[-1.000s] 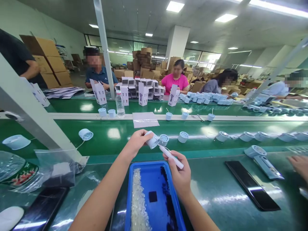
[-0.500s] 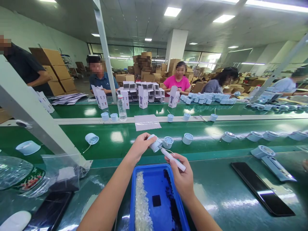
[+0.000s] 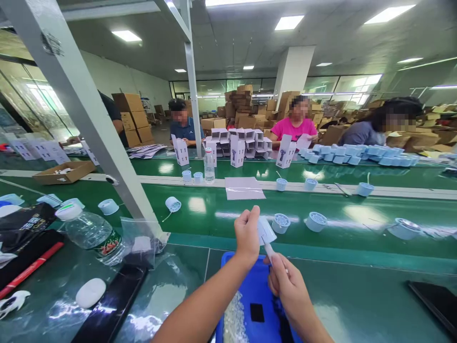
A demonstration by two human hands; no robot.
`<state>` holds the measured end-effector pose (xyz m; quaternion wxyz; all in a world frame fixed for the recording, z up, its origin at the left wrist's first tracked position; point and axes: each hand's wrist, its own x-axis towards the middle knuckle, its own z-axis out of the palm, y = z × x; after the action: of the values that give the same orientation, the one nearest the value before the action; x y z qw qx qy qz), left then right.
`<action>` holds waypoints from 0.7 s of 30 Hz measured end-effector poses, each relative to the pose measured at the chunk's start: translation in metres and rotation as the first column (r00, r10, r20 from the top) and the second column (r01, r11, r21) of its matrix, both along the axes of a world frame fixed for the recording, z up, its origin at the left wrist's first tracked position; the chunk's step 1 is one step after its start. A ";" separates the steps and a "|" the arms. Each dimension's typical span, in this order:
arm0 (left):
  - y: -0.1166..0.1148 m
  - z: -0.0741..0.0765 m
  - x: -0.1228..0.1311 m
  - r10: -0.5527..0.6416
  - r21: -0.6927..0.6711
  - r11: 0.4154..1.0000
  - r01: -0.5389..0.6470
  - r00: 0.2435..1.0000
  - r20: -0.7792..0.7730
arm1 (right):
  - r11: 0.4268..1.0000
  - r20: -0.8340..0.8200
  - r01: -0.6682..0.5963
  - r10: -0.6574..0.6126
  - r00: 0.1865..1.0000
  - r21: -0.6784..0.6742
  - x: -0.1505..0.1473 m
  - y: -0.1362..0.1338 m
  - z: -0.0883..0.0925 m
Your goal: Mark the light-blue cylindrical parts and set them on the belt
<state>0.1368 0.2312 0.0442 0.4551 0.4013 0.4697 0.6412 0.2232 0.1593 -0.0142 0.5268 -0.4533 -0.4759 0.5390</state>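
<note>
While the left hand [image 3: 247,234] clasps a pale blue cup [image 3: 265,231] in its curled fingers, the right hand's [image 3: 288,282] fingers pinch a white stick [image 3: 269,250] against its lower edge, near the far end of a blue tray [image 3: 254,287] on the table [image 3: 364,295].

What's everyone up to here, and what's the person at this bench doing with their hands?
The person's left hand grips a light-blue round part, while the right hand holds a slim white tool up against it; its tip is hidden. Below is a blue tray with clear bits in it. Similar parts sit on the green belt. Across from there, other people are at another green surface.
</note>
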 end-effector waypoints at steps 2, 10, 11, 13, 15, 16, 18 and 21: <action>0.001 -0.002 0.003 -0.044 0.004 0.999 0.044 0.999 0.027 | 0.998 -0.084 0.032 -0.036 0.996 -0.050 -0.004 -0.002 0.001; 0.006 0.020 -0.031 -0.244 0.167 0.918 0.360 0.843 -0.479 | 1.000 0.053 0.028 -0.028 0.998 0.010 0.008 0.010 -0.003; 0.009 0.024 -0.041 -0.131 0.240 0.916 0.322 0.805 -0.579 | 1.000 0.079 -0.015 0.015 0.997 0.002 0.008 0.011 -0.003; 0.014 0.028 -0.060 0.003 0.296 0.906 0.303 0.694 -0.720 | 0.997 0.095 -0.076 0.077 0.992 -0.017 0.008 0.013 -0.003; 0.020 0.027 -0.073 0.050 0.256 0.933 0.253 0.614 -0.788 | 0.995 0.079 -0.091 0.093 0.993 -0.029 0.007 0.014 -0.002; 0.023 0.025 -0.077 0.060 0.230 0.948 0.220 0.586 -0.808 | 0.996 0.066 -0.086 0.088 0.994 -0.035 0.007 0.014 -0.002; 0.029 0.019 -0.083 0.058 0.177 0.969 0.171 0.541 -0.839 | 0.997 0.043 -0.062 0.064 0.997 -0.049 0.007 0.015 -0.001; 0.036 0.008 -0.088 -0.036 0.048 0.981 0.189 0.416 -0.909 | 0.998 0.037 -0.036 0.038 0.999 -0.055 0.010 0.015 -0.001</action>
<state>0.0489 0.2677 0.0524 0.1440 0.7444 0.5649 0.3255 0.2327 0.1742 -0.0147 0.4952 -0.4686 -0.4794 0.5526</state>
